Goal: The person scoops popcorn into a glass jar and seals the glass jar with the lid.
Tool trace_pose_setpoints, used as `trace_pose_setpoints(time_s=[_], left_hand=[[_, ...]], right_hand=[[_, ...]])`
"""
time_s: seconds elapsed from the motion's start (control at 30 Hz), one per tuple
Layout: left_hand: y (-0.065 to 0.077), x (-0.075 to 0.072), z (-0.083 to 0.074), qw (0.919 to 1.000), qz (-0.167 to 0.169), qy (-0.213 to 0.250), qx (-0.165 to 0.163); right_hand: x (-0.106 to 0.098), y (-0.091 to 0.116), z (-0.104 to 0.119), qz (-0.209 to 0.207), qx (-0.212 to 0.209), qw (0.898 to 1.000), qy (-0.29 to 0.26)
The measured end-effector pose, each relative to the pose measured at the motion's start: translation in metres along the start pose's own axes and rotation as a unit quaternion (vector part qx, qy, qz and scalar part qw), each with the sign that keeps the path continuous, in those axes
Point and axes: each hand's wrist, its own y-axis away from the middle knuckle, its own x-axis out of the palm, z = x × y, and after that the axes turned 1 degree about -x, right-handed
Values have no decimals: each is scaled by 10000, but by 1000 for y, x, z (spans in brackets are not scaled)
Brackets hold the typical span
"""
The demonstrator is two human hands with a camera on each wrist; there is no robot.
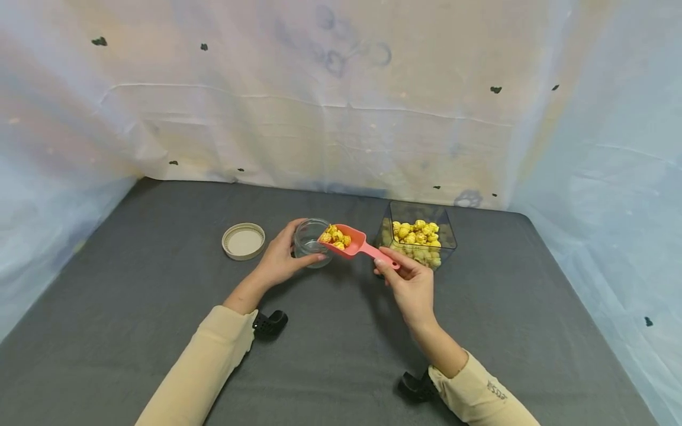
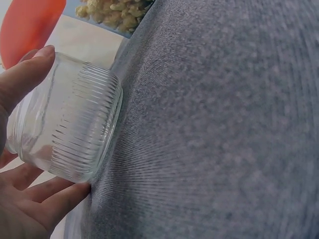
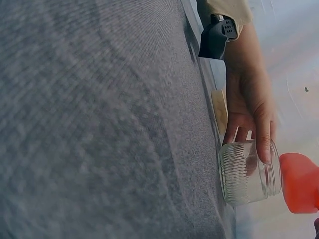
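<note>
My left hand [image 1: 282, 255] grips a clear glass jar [image 2: 82, 119] with ribbed sides, thumb on the near side and fingers round the other. The jar stands on the grey cloth, and I see nothing inside it. In my right hand [image 1: 409, 285] I pinch the handle of a red-pink scoop [image 1: 350, 235]. Several pieces of yellow popcorn [image 1: 335, 236] lie in the scoop. Its front lip overlaps the jar's mouth in the head view; in the right wrist view the scoop [image 3: 299, 183] is just above the jar's rim.
Right of the scoop stands a clear square container [image 1: 446, 234] holding more yellow popcorn [image 1: 418, 234]. A round cream lid [image 1: 243, 241] lies left of the jar. Grey cloth [image 1: 330, 367] covers the table, with a pale patterned curtain [image 1: 319, 136] behind.
</note>
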Motion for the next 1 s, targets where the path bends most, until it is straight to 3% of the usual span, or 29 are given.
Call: trace_pose_setpoints(time_s=[0.1,0.33,0.6,0.77,1.0], left_hand=[[-1,1,0,10000,9,52,-22],[0,1,1,10000,-11,94,-7],[0,1,2,9998,-9,179,-74],[0,1,2,9996,-6,260,-74],[0,0,2,9993,16,355,-139]], right_hand=[[-1,0,5,62,33,9999,105],[2,4,39,289,-16,9980,562],[3,4,54,425,-10,9952,882],[3,0,57,541,-124,9935,999],[1,-13,35,640,-444,9909,1101]])
